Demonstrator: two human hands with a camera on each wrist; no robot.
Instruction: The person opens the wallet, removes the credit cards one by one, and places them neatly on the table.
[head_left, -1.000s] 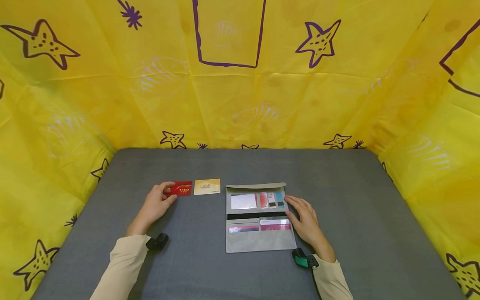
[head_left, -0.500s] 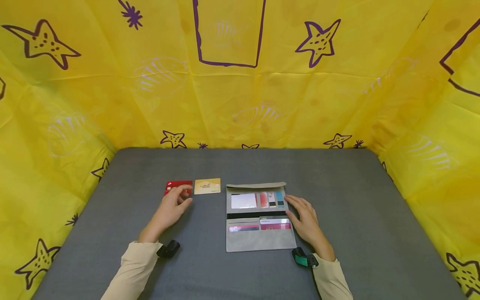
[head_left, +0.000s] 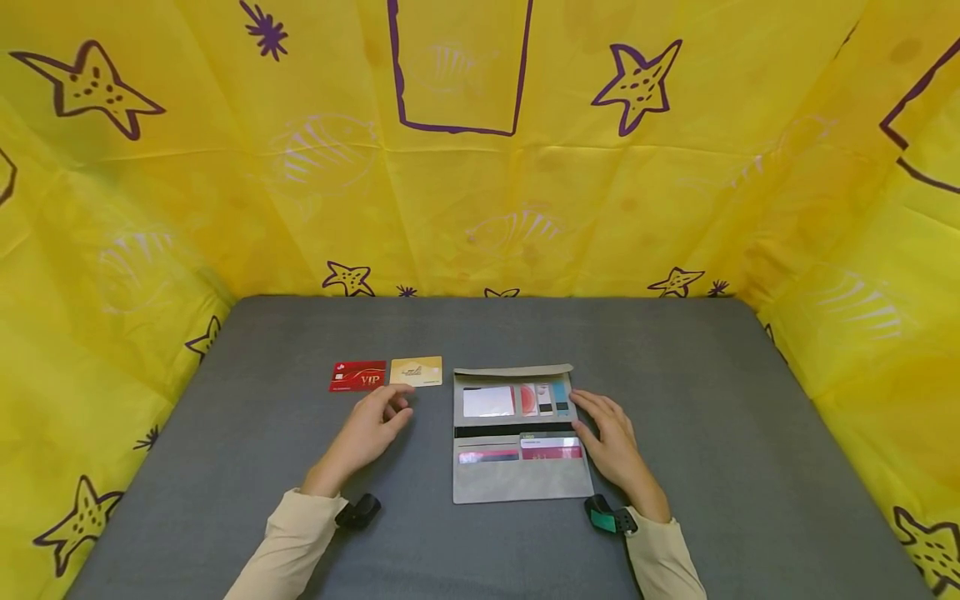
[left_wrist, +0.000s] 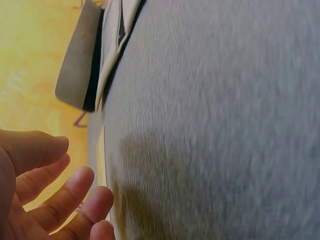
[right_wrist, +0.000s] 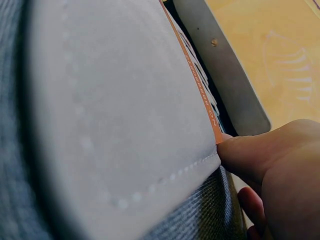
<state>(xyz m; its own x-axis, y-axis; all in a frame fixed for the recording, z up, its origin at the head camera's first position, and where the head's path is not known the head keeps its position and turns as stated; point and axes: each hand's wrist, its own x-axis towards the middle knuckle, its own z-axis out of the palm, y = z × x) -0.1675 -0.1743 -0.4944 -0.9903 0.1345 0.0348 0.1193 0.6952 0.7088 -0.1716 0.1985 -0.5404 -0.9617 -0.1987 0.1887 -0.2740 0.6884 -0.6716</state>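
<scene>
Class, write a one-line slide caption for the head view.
Left hand near a gold card, right hand touching an open grey wallet.

Place: curtained-off, room type unclear | grey table [head_left: 675, 375] | yellow starfish-print cloth [head_left: 442, 192] on three sides

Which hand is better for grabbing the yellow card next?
Probably the left hand: it holds nothing and is near the yellow card. The right hand is farther away, touching the wallet.

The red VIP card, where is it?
In the head view, the red VIP card lies left of centre on the table, just left of the gold card, beyond the left hand.
</scene>
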